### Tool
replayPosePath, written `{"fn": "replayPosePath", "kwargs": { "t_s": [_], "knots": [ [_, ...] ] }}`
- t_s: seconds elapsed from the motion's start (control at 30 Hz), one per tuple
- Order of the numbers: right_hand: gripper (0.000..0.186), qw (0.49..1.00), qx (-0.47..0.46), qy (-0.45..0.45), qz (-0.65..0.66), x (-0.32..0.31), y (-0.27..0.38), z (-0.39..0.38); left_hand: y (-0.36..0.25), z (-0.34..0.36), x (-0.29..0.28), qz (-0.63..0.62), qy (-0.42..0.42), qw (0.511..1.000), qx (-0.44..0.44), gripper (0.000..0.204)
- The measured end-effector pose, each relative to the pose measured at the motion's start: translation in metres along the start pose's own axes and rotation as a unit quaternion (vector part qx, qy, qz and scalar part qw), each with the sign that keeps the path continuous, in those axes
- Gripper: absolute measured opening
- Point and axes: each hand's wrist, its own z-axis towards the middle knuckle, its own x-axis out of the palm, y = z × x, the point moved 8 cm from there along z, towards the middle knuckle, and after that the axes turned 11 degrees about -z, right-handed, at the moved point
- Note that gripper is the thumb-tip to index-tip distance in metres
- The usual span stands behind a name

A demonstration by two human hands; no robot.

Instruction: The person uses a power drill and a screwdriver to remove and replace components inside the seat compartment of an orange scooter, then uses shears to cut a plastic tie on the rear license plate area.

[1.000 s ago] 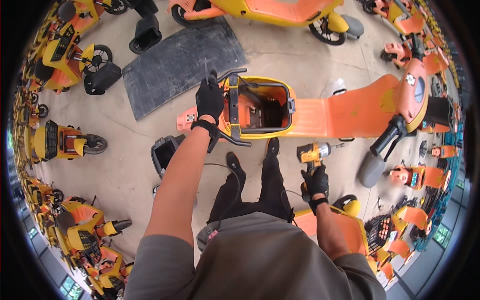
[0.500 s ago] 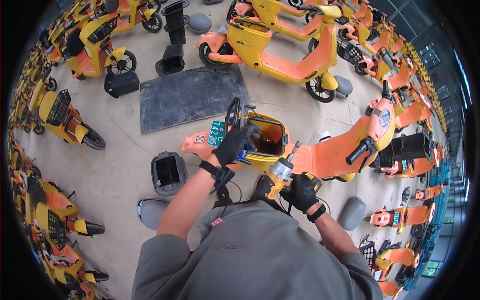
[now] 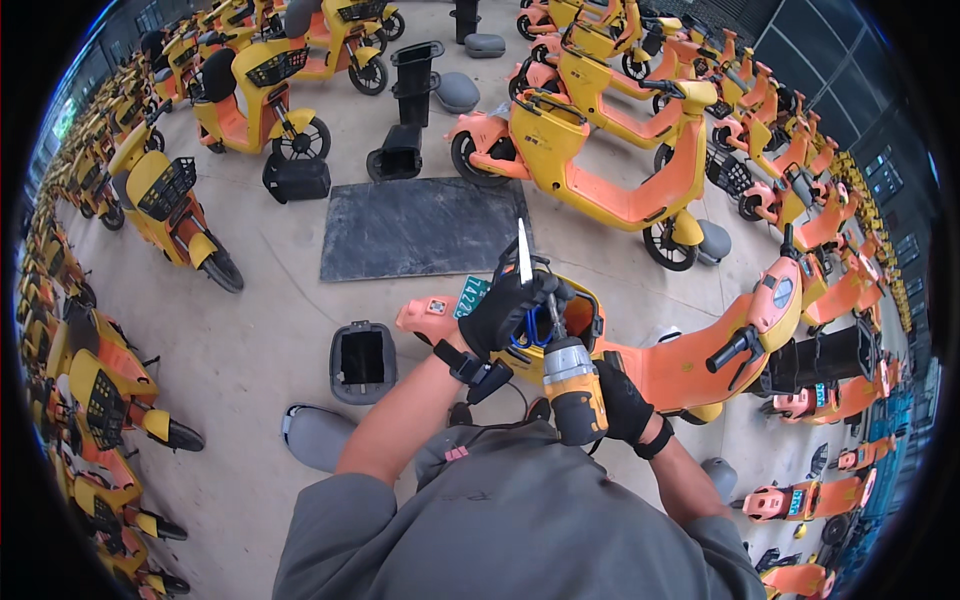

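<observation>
Biggest change: the drill point(image 3: 573, 395). A sec ago it's out on the near side of the scooter point(image 3: 690, 368), well apart from the L hand point(image 3: 497, 312); half a sec ago it's closer in, bit aimed twd the scooter's footboard. Now the bit point(image 3: 556, 318) points up at the scooter's rear bay point(image 3: 580, 312), just beside the L fingers. My read: drill's in a working pos. rather than parked, w/ both hands on the same spot. Can't tell if the bit touches a fastener, or if L fingers touch the bit; glove's in the way.

R hand point(image 3: 622, 402), black glove, is wrapped round the drill's grip; trigger finger hidden, so can't tell if it's pressed. L hand, also gloved, is closed on blue-handled scissors point(image 3: 524, 260), blade sticking out twd the scooter's far side. That hand stays over the tail end of the bay, next to the green plate point(image 3: 470, 296).

View's tipped up too, so more shows past the scooter, incl. a yellow scooter point(image 3: 600, 165) on its far side. Dark mat point(image 3: 420, 232) lies beyond the scooter's tail; grey tray point(image 3: 388, 365) + grey seat point(image 3: 320, 437) sit on the tail's near side.
</observation>
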Motion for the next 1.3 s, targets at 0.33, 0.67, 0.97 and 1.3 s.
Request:
{"fn": "replayPosePath", "kwargs": {
  "t_s": [0.33, 0.67, 0.97, 1.3],
  "knots": [
    [0.035, 0.963, -0.062, -0.116, -0.237, -0.049, 0.081, -0.005, -0.01, -0.007, 0.016, 0.012, 0.048, 0.998, 0.025, 0.027],
    [0.043, 0.977, 0.029, -0.183, 0.107, -0.054, 0.038, -0.031, 0.002, -0.008, 0.029, -0.048, 0.024, 0.999, 0.0, 0.022],
    [0.044, 0.972, 0.039, -0.194, 0.126, -0.048, 0.032, -0.037, -0.005, -0.005, 0.01, -0.029, 0.055, 0.998, 0.028, 0.031],
    [0.039, 0.933, 0.096, -0.164, 0.306, -0.027, 0.002, -0.045, 0.062, -0.052, -0.185, -0.184, -0.236, 0.953, -0.04, 0.049]
  ]
}}
